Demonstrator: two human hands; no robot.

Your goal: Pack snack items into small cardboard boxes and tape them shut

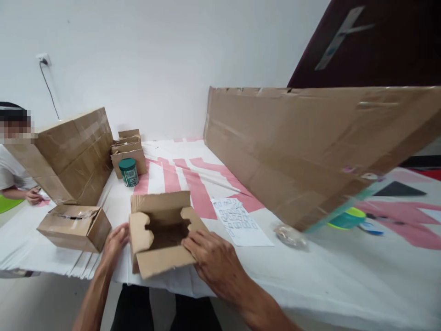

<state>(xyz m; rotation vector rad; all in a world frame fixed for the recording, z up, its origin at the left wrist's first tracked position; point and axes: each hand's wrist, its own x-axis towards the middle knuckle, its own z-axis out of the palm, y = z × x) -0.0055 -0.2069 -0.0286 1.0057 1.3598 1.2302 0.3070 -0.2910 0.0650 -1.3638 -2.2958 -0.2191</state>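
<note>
Carton (161, 236); L hand (115, 241) fingers together against side; R hand (210, 257) fingers together on flap; sheet (241, 220) txt unreadable.

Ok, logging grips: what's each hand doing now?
Left hand: open, against the left side of the small cardboard box.
Right hand: open, resting on its right flap.
</note>
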